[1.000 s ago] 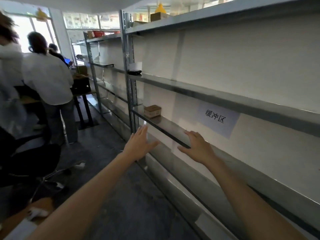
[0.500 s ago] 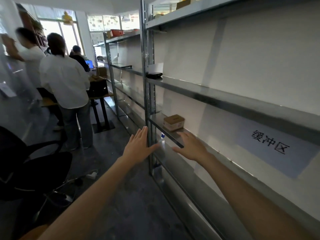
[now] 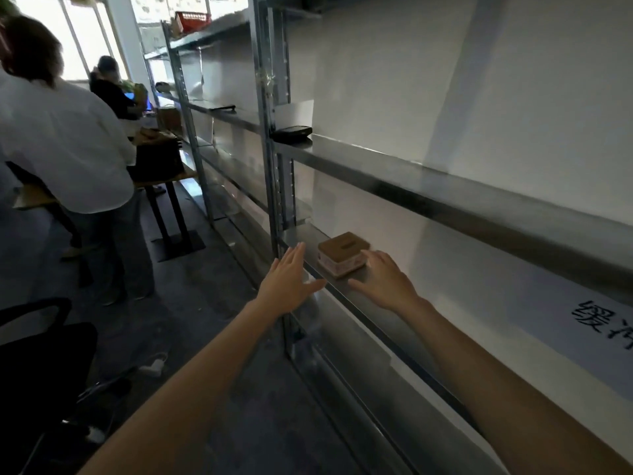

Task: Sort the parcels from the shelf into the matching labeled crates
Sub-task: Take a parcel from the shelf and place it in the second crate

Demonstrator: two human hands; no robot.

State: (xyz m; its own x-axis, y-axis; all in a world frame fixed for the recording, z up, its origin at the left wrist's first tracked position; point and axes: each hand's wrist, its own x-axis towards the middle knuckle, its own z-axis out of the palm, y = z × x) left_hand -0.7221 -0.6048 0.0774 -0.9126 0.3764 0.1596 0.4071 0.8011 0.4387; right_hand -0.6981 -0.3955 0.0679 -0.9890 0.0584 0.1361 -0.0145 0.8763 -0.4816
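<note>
Head view: one brown parcel [image 3: 343, 252] lies on the metal shelf [image 3: 301, 234]; left hand [image 3: 289, 284] and right hand [image 3: 383, 282], both released with straight fingers, are just beside it.

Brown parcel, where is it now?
Head view, centre: the brown parcel sits on the metal shelf, right of the upright post, beside the right hand.

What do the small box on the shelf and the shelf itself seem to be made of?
The small box looks like brown cardboard with a matte finish: dull tan top, paler printed band round its side. The shelf under it looks like bare sheet metal, perhaps galvanised steel: grey, smooth, softly reflecting. The upright post, with its row of holes, seems the same metal.
</note>
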